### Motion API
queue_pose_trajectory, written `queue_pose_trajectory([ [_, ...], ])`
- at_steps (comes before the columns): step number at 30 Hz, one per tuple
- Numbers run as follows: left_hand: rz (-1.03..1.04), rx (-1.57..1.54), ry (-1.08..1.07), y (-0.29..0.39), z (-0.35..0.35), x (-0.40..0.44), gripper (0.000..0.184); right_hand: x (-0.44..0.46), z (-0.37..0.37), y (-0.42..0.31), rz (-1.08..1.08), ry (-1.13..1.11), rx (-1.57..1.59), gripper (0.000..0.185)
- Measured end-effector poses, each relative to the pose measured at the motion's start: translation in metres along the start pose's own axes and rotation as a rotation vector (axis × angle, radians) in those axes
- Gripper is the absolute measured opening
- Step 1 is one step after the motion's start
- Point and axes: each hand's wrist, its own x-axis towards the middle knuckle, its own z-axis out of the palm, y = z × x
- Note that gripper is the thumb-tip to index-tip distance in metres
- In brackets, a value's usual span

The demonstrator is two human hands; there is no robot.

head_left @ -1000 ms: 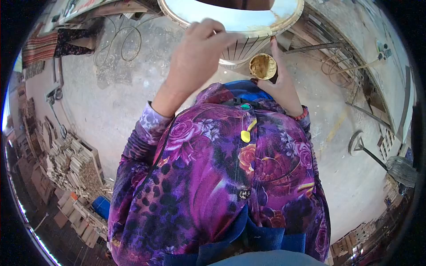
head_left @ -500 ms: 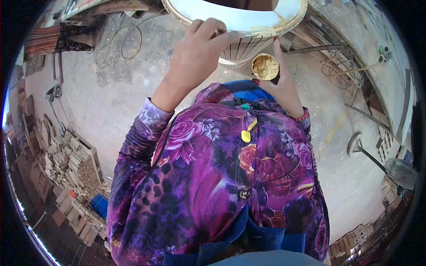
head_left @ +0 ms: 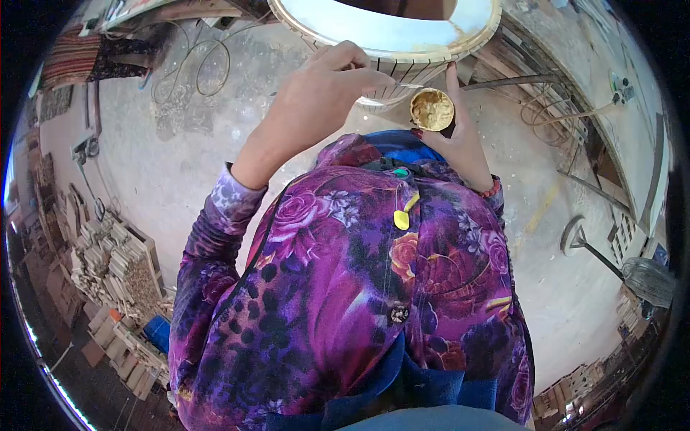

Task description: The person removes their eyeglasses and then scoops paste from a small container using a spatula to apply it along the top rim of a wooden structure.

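My left hand (head_left: 316, 100) is closed in a pinch on a thin scraper (head_left: 408, 86), whose slim, pale blade points toward the cup. Most of its handle is hidden by my fingers. In my right hand (head_left: 463, 140) is a small round cup (head_left: 432, 110) of yellowish putty, with the thumb on its near side. The right index finger stretches up beside the slatted wall of a large, round wooden piece (head_left: 413, 70). That piece has dark gaps between its slats, a pale band inside its rim, and a dark opening. My left fingers are just in front of its side.
Stacked wood strips (head_left: 118, 266) and a blue container (head_left: 159, 334) stand at the left. A hose (head_left: 205, 68) loops over the concrete floor. On the right are a long-handled tool with a round end (head_left: 573, 235) and boards (head_left: 514, 68).
My left hand has moved down from the rim, bringing the scraper close to the cup. The right hand still holds the cup, and the view has shifted slightly.
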Motion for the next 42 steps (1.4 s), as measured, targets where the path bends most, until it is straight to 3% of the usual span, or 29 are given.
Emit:
queue_pose_trajectory([
  [3, 0.002, -0.077, 0.057, -0.010, -0.005, -0.002, 0.035, -0.001, 0.001, -0.001, 0.010, 0.011, 0.008, 0.107],
  [8, 0.080, 0.148, 0.151, -0.027, 0.006, -0.001, 0.035, -0.003, 0.002, -0.009, -0.031, 0.028, -0.016, 0.108],
  [14, 0.136, 0.106, 0.043, -0.025, -0.017, 0.002, 0.037, -0.004, 0.002, -0.008, -0.015, 0.041, 0.010, 0.109],
  [18, 0.086, 0.143, 0.110, -0.026, -0.003, 0.007, 0.042, -0.004, 0.003, -0.006, 0.000, 0.045, 0.038, 0.110],
  [21, 0.119, 0.096, 0.103, -0.023, 0.007, 0.005, 0.041, -0.005, 0.002, -0.004, -0.018, 0.050, 0.017, 0.111],
  [23, 0.106, 0.009, -0.038, -0.019, 0.006, 0.001, 0.035, -0.005, 0.004, -0.002, -0.030, 0.070, -0.012, 0.110],
  [25, 0.089, -0.022, 0.009, -0.019, 0.000, 0.010, 0.034, -0.006, 0.005, -0.003, -0.043, 0.093, -0.036, 0.110],
  [27, 0.071, -0.064, 0.055, -0.018, 0.000, 0.015, 0.033, -0.011, 0.003, -0.007, 0.073, 0.112, 0.133, 0.100],
  [28, 0.074, 0.063, 0.085, -0.018, 0.001, 0.017, 0.033, -0.013, 0.002, -0.003, 0.075, 0.114, 0.130, 0.100],
  [29, 0.077, 0.192, 0.115, -0.018, 0.002, 0.018, 0.033, -0.014, 0.002, 0.002, 0.062, 0.140, 0.109, 0.091],
  [31, 0.104, 0.144, 0.112, -0.015, 0.003, 0.017, 0.035, -0.012, 0.002, 0.002, 0.044, 0.170, 0.091, 0.083],
  [33, 0.127, 0.093, 0.103, -0.014, 0.002, 0.017, 0.037, -0.011, 0.001, -0.003, -0.021, 0.093, -0.125, 0.071],
  [36, 0.122, -0.116, 0.056, -0.017, 0.000, 0.023, 0.037, 0.003, 0.002, -0.003, 0.017, -0.039, -0.173, 0.070],
  [38, 0.125, 0.072, 0.116, -0.023, 0.000, 0.026, 0.036, 0.016, 0.006, 0.015, -0.022, -0.047, -0.198, 0.071],
  [42, 0.156, 0.144, 0.158, -0.031, 0.007, 0.021, 0.041, 0.029, 0.018, 0.021, -0.061, -0.007, -0.177, 0.075],
])
